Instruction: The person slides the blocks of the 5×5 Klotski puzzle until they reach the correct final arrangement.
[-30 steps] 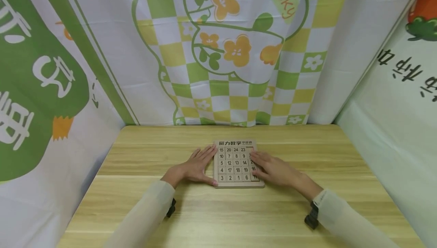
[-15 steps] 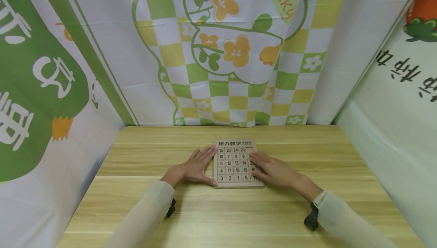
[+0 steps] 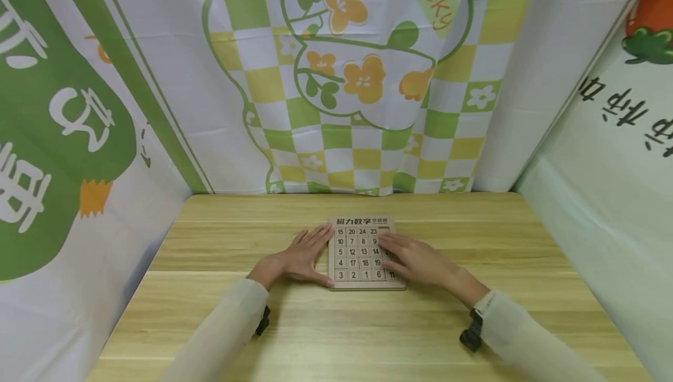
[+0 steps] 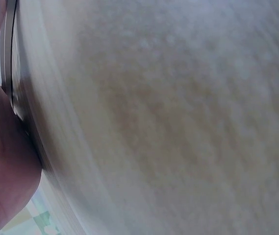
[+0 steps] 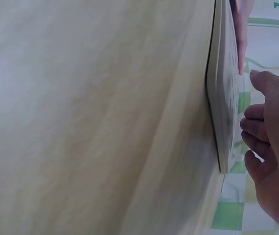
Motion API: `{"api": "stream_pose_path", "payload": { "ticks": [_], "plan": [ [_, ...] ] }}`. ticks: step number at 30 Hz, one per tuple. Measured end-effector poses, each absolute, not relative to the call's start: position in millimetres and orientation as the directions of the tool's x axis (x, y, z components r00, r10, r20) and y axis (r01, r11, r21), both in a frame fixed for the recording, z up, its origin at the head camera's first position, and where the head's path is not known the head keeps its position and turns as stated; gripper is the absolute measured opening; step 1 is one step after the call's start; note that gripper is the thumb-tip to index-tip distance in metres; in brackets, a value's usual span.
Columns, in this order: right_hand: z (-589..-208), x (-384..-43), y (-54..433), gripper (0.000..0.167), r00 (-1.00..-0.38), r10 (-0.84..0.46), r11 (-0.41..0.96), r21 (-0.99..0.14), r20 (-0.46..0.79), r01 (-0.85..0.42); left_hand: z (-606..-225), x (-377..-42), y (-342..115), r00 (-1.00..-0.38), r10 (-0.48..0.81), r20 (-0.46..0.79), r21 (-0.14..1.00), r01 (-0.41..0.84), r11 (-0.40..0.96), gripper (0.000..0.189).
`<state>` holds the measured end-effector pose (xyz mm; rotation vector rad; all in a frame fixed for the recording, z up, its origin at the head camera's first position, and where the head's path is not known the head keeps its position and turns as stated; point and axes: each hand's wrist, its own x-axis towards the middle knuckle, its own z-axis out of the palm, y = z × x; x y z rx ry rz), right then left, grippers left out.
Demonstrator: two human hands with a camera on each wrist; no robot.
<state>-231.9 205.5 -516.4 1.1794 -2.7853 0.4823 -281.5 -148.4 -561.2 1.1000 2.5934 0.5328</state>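
A wooden number sliding puzzle (image 3: 363,284) lies flat on the table, its numbered square tiles set in a frame under a printed header. My left hand (image 3: 302,260) lies along its left edge, fingers stretched toward the upper side and thumb at the lower left corner. My right hand (image 3: 423,260) reaches over the right column, fingertips on the tiles near the 9, hiding several of them. An empty slot (image 3: 384,229) shows at the top right. In the right wrist view that hand's fingers (image 5: 254,128) are slightly bent above the puzzle face.
The wood-grain table (image 3: 336,335) spreads around the puzzle. Behind it hangs a green and yellow checked curtain (image 3: 339,154), with printed cloth (image 3: 158,242) at the left and more cloth (image 3: 589,195) at the right. Both wrists wear dark camera mounts (image 3: 471,335).
My right hand has moved a little to the left over the right column, now covering more of the tiles there. The left hand has stayed in place.
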Motion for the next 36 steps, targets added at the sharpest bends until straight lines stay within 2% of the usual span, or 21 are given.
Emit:
{"api": "stream_pose_path", "payload": {
  "ticks": [6, 12, 20, 25, 36],
  "plan": [
    [-511.5, -237.8, 190.9, 0.056, -0.667, -0.716, 0.619, -0.253, 0.207, -0.743, -545.6, -274.9, -145.8, -0.670, 0.732, -0.120, 0.451, 0.620, 0.642, 0.138],
    [-508.9, -241.1, 175.1, 0.058, -0.671, -0.725, 0.617, -0.284, 0.158, -0.734, -560.9, -279.7, -147.5, -0.685, 0.722, -0.100, 0.448, 0.617, 0.647, 0.139],
    [-509.6, -243.9, 155.8, 0.059, -0.672, -0.731, 0.617, -0.308, 0.119, -0.724, -541.4, -272.6, -144.1, -0.675, 0.723, -0.145, 0.434, 0.614, 0.660, 0.136],
    [-513.9, -247.9, 145.0, 0.061, -0.676, -0.732, 0.627, -0.298, 0.091, -0.720, -545.8, -273.8, -145.8, -0.671, 0.730, -0.129, 0.461, 0.611, 0.643, 0.137],
    [-518.9, -256.8, 127.6, 0.067, -0.677, -0.734, 0.630, -0.314, 0.058, -0.710, -546.5, -274.3, -145.5, -0.673, 0.728, -0.133, 0.433, 0.621, 0.653, 0.136]
  ]
}}
